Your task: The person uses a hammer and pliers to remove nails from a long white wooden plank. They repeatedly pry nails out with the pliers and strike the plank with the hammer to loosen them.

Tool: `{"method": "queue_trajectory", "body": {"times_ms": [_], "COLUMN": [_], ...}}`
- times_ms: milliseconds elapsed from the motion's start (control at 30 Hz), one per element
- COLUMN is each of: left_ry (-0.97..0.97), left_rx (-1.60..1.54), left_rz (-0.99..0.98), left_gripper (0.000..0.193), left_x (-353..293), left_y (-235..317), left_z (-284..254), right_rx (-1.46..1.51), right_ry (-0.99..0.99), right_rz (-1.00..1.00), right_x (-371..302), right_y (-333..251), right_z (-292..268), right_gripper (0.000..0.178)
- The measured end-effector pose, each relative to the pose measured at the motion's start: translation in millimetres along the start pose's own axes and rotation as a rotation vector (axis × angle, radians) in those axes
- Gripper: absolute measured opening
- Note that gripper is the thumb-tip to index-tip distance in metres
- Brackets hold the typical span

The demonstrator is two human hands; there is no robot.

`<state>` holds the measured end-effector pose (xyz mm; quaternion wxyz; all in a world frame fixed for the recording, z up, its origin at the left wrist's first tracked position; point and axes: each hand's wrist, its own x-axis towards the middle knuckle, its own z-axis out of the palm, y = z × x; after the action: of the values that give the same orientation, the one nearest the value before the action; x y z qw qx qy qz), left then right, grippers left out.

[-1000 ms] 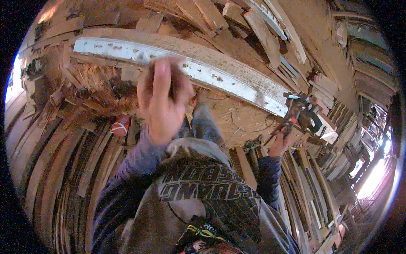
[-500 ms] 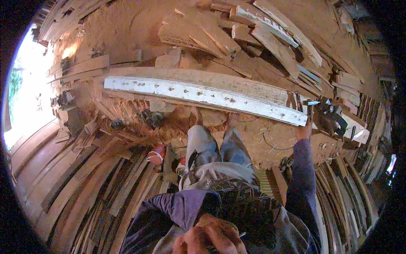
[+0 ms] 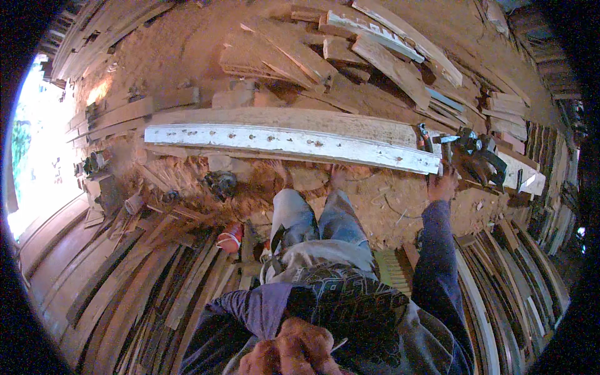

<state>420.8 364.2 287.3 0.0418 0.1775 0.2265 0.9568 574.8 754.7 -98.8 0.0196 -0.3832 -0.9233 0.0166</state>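
A long white-painted board [image 3: 281, 141], with several dark nail-like spots along its face, lies crosswise in front of me. It rests against a bare brown plank [image 3: 325, 122]. Beside the board's right end, my right hand [image 3: 442, 185] is closed around the handle of a hammer [image 3: 446, 140], its pale metal head pointing away from me. Close to my body at the bottom, my left hand [image 3: 290, 350] has its fingers curled. A thin pale stick-like piece [image 3: 339, 344] pokes out from them; its kind is too small to tell.
A dark power tool [image 3: 478, 153] and an orange-handled tool [image 3: 423, 132] lie near the board's right end. Scrap wood [image 3: 387, 65] is heaped at the far side. Stacked planks [image 3: 144, 281] flank me. A red container [image 3: 230, 240] stands left of my legs.
The view has shifted slightly, so the board and tools appear further left. My right hand, with the hammer, stays by the board's right end. My left hand remains curled close to my body.
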Motion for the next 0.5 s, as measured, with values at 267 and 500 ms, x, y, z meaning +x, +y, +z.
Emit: {"method": "queue_trajectory", "body": {"times_ms": [267, 500], "left_ry": [0.008, 0.267], "left_rx": [0.036, 0.381], "left_rz": [-0.022, -0.285], "left_gripper": [0.016, 0.017], "left_x": [-20.3, -17.0], "left_y": [0.6, 8.0], "left_z": [4.1, 43.7], "right_rx": [0.193, 0.495], "right_ry": [-0.114, 0.002], "right_rz": [0.196, 0.224], "right_x": [-8.4, -15.4], "right_y": [64.1, 64.8], "right_z": [9.2, -31.1], "right_gripper": [0.038, 0.041]}}
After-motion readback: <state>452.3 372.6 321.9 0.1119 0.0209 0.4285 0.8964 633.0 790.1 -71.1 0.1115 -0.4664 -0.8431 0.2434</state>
